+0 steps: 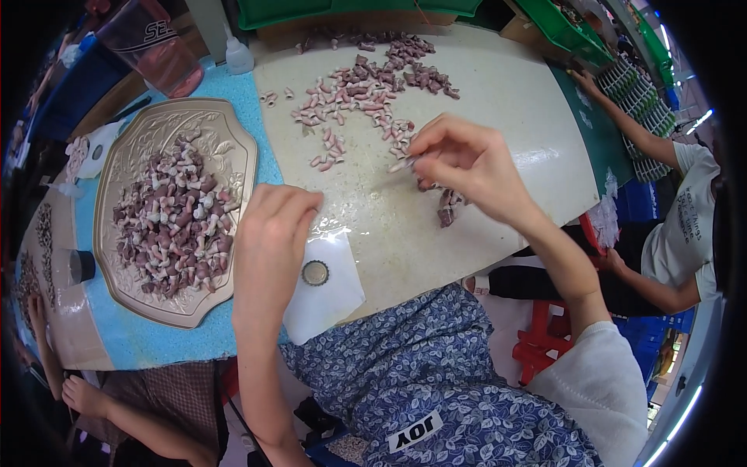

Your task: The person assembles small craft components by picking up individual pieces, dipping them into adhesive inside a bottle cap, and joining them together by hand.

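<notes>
Small purple-pink pieces worked singly, I judge;
on my feed the right hand pinches a slim pale item, possibly a tool, pieces beyond its fingertips; the left hand presses fingertips together, contents hidden; next needs a steady pinch.

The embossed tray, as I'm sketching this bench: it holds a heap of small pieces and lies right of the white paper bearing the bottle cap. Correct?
Not quite: in the head view, the embossed tray lies left of the white paper bearing the bottle cap. It does hold a heap of small pieces.
</notes>
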### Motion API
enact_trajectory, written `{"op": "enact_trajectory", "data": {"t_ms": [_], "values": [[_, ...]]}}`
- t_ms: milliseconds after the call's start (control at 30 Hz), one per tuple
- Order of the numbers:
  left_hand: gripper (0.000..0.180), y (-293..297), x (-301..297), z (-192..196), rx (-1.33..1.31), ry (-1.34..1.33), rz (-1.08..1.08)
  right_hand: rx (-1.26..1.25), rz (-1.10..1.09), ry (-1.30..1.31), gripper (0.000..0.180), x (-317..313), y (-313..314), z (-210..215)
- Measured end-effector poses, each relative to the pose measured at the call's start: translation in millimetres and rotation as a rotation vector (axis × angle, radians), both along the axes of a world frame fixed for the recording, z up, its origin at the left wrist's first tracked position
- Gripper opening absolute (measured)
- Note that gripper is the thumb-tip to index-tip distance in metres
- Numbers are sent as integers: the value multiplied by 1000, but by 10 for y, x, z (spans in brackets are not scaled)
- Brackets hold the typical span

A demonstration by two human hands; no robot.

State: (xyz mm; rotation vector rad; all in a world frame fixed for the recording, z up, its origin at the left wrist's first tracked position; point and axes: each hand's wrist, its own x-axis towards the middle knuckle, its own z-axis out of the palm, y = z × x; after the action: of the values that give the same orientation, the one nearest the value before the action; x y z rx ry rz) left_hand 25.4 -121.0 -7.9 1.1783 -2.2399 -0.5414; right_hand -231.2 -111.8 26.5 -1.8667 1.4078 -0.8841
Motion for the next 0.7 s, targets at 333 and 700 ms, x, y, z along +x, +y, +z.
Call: {"op": "enact_trajectory", "data": {"t_ms": [333, 700], "values": [[21, 1120, 199, 21, 534, 1031, 610, 401, 82, -555, 15, 726, 320, -176], [18, 1333, 39, -223, 452, 962, 674, -126, 409, 73, 18, 969, 314, -313]]}}
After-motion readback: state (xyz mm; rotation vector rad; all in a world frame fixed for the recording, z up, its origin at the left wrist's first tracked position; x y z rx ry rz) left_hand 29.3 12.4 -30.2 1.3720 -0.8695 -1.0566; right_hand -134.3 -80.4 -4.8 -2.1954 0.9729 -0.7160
